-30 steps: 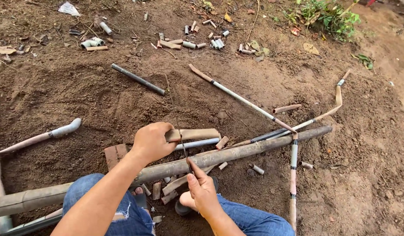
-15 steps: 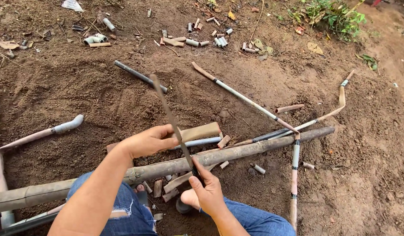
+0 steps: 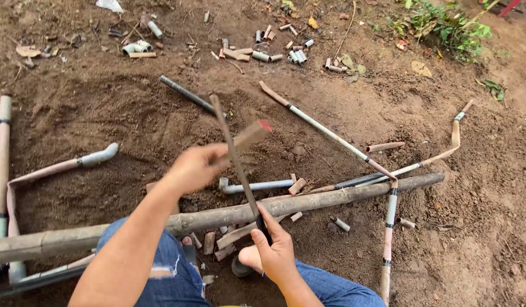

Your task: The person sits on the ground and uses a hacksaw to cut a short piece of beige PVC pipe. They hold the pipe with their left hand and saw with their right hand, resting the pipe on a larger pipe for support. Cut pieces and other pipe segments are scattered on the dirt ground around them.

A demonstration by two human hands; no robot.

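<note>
We hold a short cut stick [image 3: 249, 136] in our left hand [image 3: 196, 166], fingers curled around its near end, so it juts up and to the right, away from us, its far tip reddish. Our right hand [image 3: 276, 250] grips the handle of a long thin blade [image 3: 234, 156], fist wrapped shut, and the blade rises steeply up and leftward, crossing right in front of the stick. The left hand sits higher and closer to the stick; the right sits low, just above our knee [image 3: 160, 267]. Between the hands and our legs a long thick pole [image 3: 308, 202] lies across the dirt, left to right. Just beyond it we see a grey pipe elbow [image 3: 254, 185], short offcuts [image 3: 297, 186] and a thin bent rod [image 3: 325, 129].
</note>
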